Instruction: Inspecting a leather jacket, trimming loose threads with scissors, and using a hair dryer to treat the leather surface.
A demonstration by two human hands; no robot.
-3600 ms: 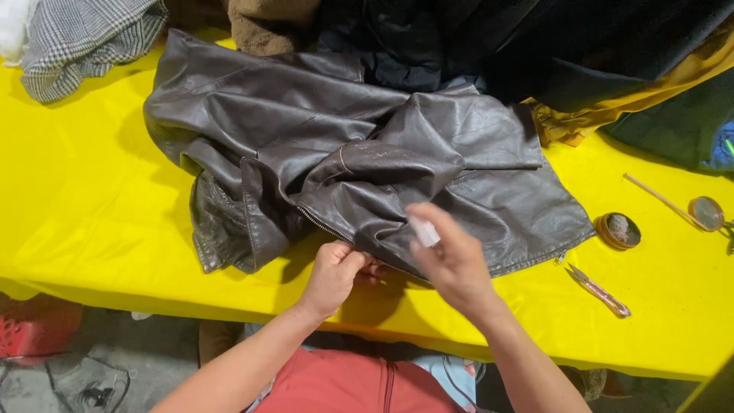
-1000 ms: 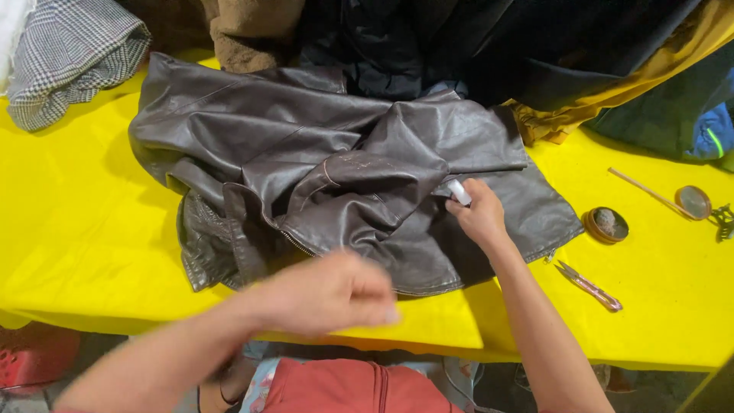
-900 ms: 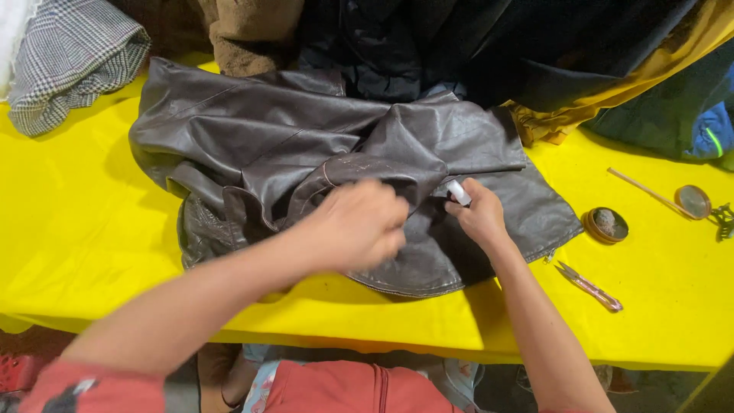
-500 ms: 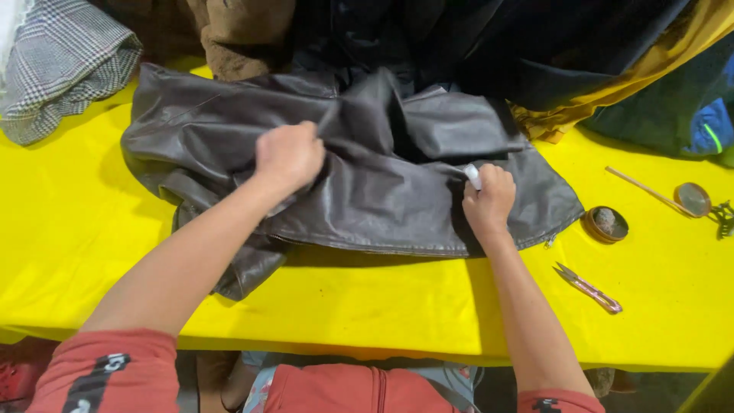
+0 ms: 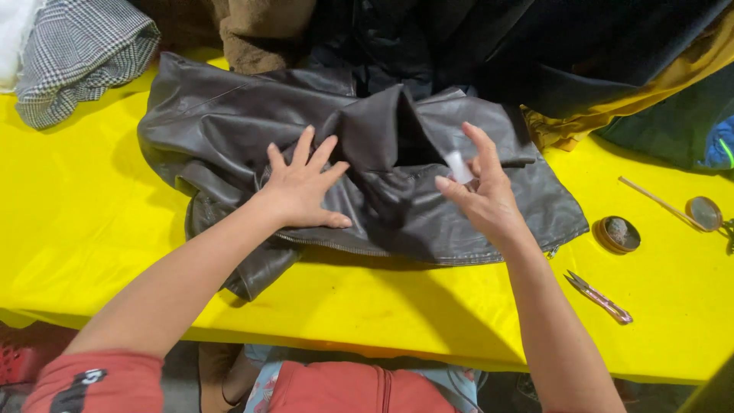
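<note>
Yellow sheeting covers the counter (image 5: 92, 229), and a dark brown leather jacket (image 5: 229, 122) lies across it, partly smoothed but with a raised fold at its middle and its near hem crumpled — so flattening looks only part done. The left hand (image 5: 302, 191) presses flat on the jacket, fingers spread and holding nothing, while the right hand (image 5: 482, 195) hovers just above it, loosely open, pinching a small white piece (image 5: 457, 167) — possibly chalk.
</note>
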